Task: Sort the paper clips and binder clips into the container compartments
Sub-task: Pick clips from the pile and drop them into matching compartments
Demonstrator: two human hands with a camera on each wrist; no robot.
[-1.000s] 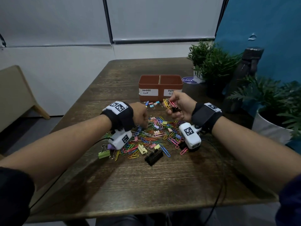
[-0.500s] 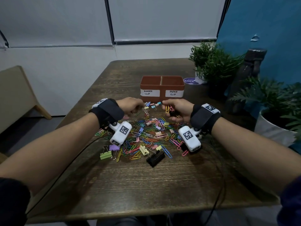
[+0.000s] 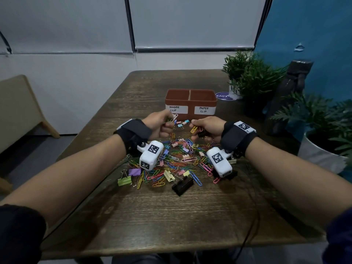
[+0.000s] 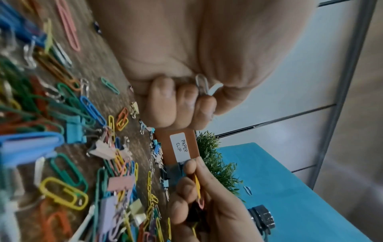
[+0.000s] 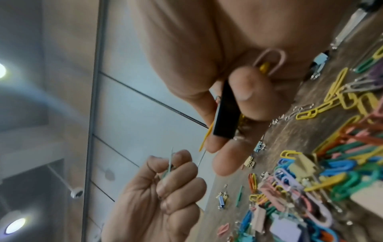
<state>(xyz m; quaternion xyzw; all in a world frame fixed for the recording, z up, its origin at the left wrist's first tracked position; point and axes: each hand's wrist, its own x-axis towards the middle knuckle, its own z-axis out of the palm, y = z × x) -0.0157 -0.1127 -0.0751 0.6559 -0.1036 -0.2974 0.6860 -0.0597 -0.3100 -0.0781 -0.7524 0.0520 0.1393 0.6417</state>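
On the dark wooden table (image 3: pixel 171 216) stand one terracotta-brown plastic container (image 3: pixel 191 102) of two compartments bearing two white labels, one heap of coloured paper clips and binder clips (image 3: pixel 177 159) too many to count, and three green potted plants (image 3: pixel 253 79).

The person is wearing dark sleeves (image 3: pixel 17 231) pushed up near the elbows, forearms bare below them. Each wrist is carrying a wide black strap: the left wrist strap (image 3: pixel 133 133) is showing a white tag at its outer edge, and the right wrist strap (image 3: pixel 235 137) is wearing a white tag printed with a black square-patterned marker. A white, rounded camera housing is hanging under each strap, the left camera (image 3: pixel 151 158) showing two such markers and a metal screw at its mount, the right camera (image 3: pixel 219 161) showing one. Thin black cables (image 3: pixel 253 221) are trailing back from the wrists across the table.
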